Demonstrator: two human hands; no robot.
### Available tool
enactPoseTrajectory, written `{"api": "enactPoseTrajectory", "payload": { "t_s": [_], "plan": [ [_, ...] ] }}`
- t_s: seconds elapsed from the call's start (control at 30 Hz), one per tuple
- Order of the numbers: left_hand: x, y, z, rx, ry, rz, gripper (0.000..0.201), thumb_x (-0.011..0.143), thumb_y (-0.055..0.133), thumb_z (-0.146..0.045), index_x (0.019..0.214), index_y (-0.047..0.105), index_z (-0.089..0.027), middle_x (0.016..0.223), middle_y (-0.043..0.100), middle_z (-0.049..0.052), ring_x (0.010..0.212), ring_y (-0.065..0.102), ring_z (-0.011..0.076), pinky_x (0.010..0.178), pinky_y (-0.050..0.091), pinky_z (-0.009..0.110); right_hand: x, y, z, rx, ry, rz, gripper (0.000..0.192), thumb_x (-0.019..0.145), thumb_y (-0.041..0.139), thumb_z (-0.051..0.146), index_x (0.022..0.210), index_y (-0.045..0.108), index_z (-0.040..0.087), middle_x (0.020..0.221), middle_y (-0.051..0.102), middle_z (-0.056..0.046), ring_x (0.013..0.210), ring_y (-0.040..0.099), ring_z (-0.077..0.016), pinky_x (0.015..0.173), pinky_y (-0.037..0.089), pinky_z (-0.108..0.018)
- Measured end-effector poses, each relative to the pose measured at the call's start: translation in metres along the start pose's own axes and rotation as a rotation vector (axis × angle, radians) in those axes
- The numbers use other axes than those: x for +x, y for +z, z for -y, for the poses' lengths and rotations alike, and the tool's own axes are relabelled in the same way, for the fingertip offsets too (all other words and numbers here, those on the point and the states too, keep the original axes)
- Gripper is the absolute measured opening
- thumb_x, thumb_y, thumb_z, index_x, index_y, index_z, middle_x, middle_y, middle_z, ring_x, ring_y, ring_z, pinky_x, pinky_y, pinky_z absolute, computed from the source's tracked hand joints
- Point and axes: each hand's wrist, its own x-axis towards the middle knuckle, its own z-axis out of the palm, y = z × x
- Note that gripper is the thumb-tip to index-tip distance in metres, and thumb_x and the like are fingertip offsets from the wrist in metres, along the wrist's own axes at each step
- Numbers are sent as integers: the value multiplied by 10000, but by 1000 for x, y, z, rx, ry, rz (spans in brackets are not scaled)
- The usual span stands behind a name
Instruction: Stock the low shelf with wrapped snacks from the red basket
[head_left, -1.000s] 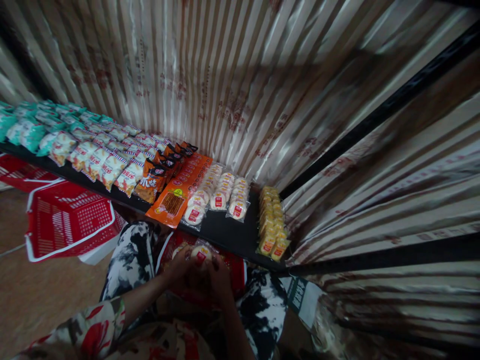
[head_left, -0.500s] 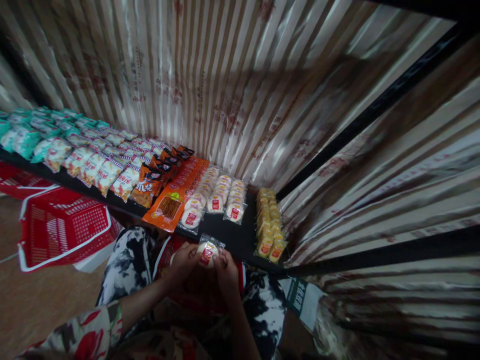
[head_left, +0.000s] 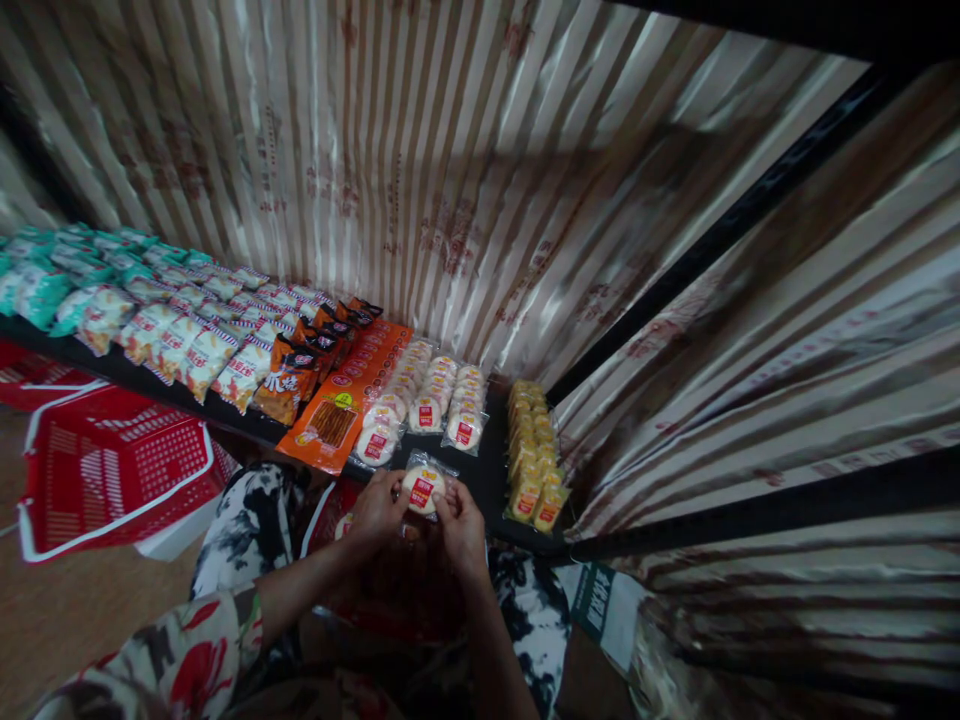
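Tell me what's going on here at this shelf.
A person in a floral sleeve holds one clear-wrapped round pastry packet with both hands, left hand and right hand, at the front edge of a black shelf. It sits just in front of rows of matching packets. Yellow snack packets line up to the right, orange packs to the left. A red basket stands on the floor at the left.

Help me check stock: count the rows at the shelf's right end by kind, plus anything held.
White round cake rows: 3
Yellow cake rows: 2
Orange packet rows: 1
Cake packet held by left hand and right hand: 1
Total: 6 rows, 1 held packet
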Motion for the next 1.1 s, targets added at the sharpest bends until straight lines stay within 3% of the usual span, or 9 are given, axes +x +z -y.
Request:
{"api": "enactPoseTrajectory", "payload": {
  "t_s": [0.2, 0.33, 0.5, 0.83, 1.1],
  "plan": [
    [10, 14, 1, -91, 28, -59, 402, 769, 459, -148, 1167, 512, -119, 1032, 561, 96, 837, 573, 158, 809, 460, 294, 21, 1, -4, -22, -45, -31, 372, 685, 605, 403, 977, 560, 178, 892, 695, -62, 782, 658, -200, 722, 533, -328],
    [15, 30, 10, -168, 141, -127, 449, 722, 436, -95, 1168, 487, -109, 1099, 526, 122, 867, 571, 163, 824, 482, 317, 33, 3, -6, -40, -67, -35, 350, 700, 582, 406, 965, 559, 179, 894, 692, -63, 790, 654, -196, 728, 525, -318],
    [16, 44, 16, -257, 217, -105, 480, 695, 424, -85, 1171, 482, -113, 1245, 414, 151, 884, 574, 158, 793, 515, 316, 46, 6, -6, -98, -88, -36, 346, 715, 555, 398, 970, 567, 164, 877, 683, -68, 778, 642, -187, 727, 507, -298],
    [24, 46, 7, -101, 266, -81, 510, 681, 429, -92, 1182, 520, -75, 1383, 338, 166, 1225, 418, 257, 1042, 357, 413, 70, 10, -5, -303, -121, -83, 371, 723, 515, 424, 960, 606, 154, 856, 679, -71, 777, 622, -191, 741, 481, -299],
    [37, 55, 7, -69, 267, -60, 604, 667, 424, -86, 1267, 450, -18, 1455, 236, 200, 1265, 380, 279, 1069, 320, 431, 92, 17, 4, -452, -189, -71, 328, 745, 489, 377, 955, 632, 169, 833, 663, -50, 730, 603, -175, 694, 474, -286]
  ]
}}
